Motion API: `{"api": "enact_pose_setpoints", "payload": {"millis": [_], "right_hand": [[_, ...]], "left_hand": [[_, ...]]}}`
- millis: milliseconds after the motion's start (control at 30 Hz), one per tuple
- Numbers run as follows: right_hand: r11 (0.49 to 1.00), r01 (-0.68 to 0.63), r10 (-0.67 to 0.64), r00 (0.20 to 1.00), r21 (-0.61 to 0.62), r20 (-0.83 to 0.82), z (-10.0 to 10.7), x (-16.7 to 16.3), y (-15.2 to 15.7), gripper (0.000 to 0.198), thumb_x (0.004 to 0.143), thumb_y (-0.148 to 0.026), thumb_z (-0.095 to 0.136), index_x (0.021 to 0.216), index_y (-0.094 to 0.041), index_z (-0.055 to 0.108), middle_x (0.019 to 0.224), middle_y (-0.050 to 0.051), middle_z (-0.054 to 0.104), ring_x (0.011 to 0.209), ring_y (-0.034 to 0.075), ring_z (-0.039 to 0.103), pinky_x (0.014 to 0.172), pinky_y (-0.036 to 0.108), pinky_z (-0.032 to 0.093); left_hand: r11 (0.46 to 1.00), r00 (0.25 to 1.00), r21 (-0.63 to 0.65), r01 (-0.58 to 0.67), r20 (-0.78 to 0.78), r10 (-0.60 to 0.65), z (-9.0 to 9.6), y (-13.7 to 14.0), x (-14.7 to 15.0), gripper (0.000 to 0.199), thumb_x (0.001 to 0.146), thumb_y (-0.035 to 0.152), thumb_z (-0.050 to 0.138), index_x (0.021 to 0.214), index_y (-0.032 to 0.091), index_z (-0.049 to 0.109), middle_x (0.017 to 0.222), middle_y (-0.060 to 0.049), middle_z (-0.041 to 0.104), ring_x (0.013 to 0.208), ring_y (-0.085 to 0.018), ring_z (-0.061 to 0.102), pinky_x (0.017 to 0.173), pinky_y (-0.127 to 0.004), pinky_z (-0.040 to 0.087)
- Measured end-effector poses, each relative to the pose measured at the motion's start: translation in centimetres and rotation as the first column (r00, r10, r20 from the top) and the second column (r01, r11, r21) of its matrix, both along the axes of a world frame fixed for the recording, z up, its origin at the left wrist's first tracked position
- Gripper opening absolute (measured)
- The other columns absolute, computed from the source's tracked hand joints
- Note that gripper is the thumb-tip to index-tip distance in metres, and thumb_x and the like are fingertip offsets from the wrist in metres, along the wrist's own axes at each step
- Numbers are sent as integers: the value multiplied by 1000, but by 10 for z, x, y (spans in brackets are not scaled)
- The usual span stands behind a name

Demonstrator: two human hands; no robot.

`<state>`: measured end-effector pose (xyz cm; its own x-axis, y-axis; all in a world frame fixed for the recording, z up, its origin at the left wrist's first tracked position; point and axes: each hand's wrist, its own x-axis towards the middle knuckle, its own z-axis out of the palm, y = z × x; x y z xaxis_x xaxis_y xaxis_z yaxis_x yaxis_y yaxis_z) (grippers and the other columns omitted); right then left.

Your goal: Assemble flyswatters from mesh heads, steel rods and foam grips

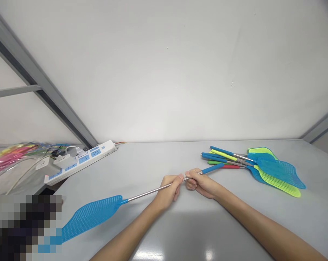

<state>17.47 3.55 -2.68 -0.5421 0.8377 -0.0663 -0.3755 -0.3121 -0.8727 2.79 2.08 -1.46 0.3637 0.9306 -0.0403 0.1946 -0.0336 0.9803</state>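
Both of my hands are closed around the thin metal rod of a blue fly swatter (96,213). My left hand (168,188) grips the rod near its middle. Close beside it, my right hand (200,183) holds the rod just below the blue handle, which points up to the right. The swatter's perforated blue head lies toward the lower left, its far corner hidden by a blurred patch. To the right, a pile of fly swatters (280,170) with blue and yellow-green heads rests on the table, handles pointing left; the held handle's tip overlaps them in view.
A white power strip (81,162) with plugs in it lies at the left of the grey table (234,224). Behind it are colourful items in clear plastic bags (14,163). A pale wall (175,72) and grey metal posts (44,79) stand at the back.
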Motion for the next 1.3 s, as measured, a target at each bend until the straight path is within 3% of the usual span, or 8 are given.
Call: {"api": "enact_pose_setpoints", "payload": {"millis": [500, 733, 1300], "right_hand": [[996, 87, -87, 996, 24, 6, 2, -2, 0, 40, 75, -30, 50, 43, -16, 31, 42, -6, 26, 42, 6, 23, 47, 27, 16], [992, 121, -121, 993, 43, 12, 1, -3, -1, 40, 74, -31, 51, 43, -17, 31, 42, -6, 25, 42, 6, 23, 47, 27, 16], [985, 170, -172, 985, 34, 31, 2, -1, -2, 38, 73, -31, 51, 46, -17, 29, 45, -6, 23, 43, 6, 24, 47, 26, 18]], "left_hand": [[992, 985, -87, 90, 157, -75, 0, 15, -7, 46, 78, 42, 38, 41, 19, 22, 31, 8, 20, 27, -5, 29, 36, -22, 18], [980, 978, -122, 160, 155, -141, 0, 21, -14, 47, 78, 44, 36, 42, 19, 19, 32, 8, 19, 29, -5, 30, 39, -22, 20], [974, 965, -137, 183, 216, -151, -1, 28, -25, 47, 77, 41, 39, 41, 19, 19, 30, 8, 19, 28, -5, 30, 39, -22, 20]]}}
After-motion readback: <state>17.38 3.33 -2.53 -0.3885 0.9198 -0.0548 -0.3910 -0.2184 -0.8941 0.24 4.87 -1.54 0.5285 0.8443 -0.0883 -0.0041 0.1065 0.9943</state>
